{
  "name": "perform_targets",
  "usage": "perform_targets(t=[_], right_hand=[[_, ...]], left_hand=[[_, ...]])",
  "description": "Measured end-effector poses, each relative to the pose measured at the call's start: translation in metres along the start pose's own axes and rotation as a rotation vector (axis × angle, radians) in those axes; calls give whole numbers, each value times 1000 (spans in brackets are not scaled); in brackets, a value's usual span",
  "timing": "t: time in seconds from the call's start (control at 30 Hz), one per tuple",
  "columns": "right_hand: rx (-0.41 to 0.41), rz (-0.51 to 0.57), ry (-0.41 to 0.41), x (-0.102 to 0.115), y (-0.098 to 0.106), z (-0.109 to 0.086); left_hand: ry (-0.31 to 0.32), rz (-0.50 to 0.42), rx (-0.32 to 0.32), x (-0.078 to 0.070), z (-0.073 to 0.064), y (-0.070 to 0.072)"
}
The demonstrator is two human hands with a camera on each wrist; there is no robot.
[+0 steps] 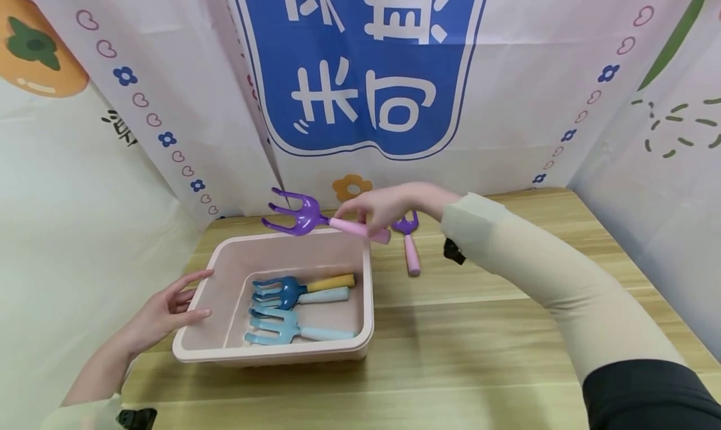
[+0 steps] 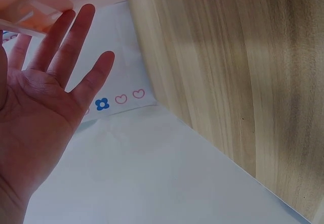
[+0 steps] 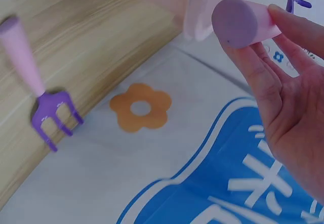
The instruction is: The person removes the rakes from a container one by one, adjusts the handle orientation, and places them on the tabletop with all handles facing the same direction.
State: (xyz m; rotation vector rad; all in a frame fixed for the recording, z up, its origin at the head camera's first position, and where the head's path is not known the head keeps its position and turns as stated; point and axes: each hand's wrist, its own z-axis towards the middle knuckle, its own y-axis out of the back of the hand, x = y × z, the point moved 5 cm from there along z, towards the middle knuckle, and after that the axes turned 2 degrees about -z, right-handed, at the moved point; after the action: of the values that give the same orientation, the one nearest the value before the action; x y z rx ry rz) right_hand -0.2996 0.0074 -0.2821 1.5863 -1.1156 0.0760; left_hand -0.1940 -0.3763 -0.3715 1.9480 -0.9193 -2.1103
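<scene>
A three-tined hand fork with a glossy purple head and a smooth pink cylindrical handle (image 1: 308,215) is in the air over the far right rim of a pale pink rectangular plastic bin (image 1: 270,353). Its long axis runs roughly left to right: the tines point left and slightly far, the handle's butt right and slightly near. The right hand (image 1: 383,206) pinches the handle between thumb and fingers, with the butt jutting out past them.

Inside the bin, tines left and handles right, lie a dark blue fork with a yellow handle (image 1: 329,283), a blue fork with a pale blue handle (image 1: 323,295) touching it, and nearer, a light blue fork (image 1: 323,333). The left hand (image 1: 163,311) holds the bin's left side, thumb over the rim, other fingers fairly straight against the outer wall.

Right of the bin, a second purple fork with a pink handle (image 1: 412,255) lies on the wood-grain table (image 1: 450,342), tines far, handle near. Beyond the far edge hangs a white printed backdrop (image 1: 518,104) with a blue panel (image 1: 366,123).
</scene>
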Motion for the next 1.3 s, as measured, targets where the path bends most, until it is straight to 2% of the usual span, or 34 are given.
perform_targets(t=[0.5, 0.67, 0.93, 1.13, 1.3], right_hand=[[-49, 33, 4, -47, 3, -56], [-78, 99, -23, -68, -5, -74], [-185, 179, -73, -97, -18, -100], [-243, 267, -92, -118, -31, -110], [-286, 323, -94, -141, -49, -111]], left_hand=[[27, -15, -7, 1, -1, 1], [23, -13, -8, 1, -2, 0], [-5, -23, 3, 3, -1, -2], [-7, -22, -4, 3, -1, -1], [0, -21, -10, 3, -1, 0]])
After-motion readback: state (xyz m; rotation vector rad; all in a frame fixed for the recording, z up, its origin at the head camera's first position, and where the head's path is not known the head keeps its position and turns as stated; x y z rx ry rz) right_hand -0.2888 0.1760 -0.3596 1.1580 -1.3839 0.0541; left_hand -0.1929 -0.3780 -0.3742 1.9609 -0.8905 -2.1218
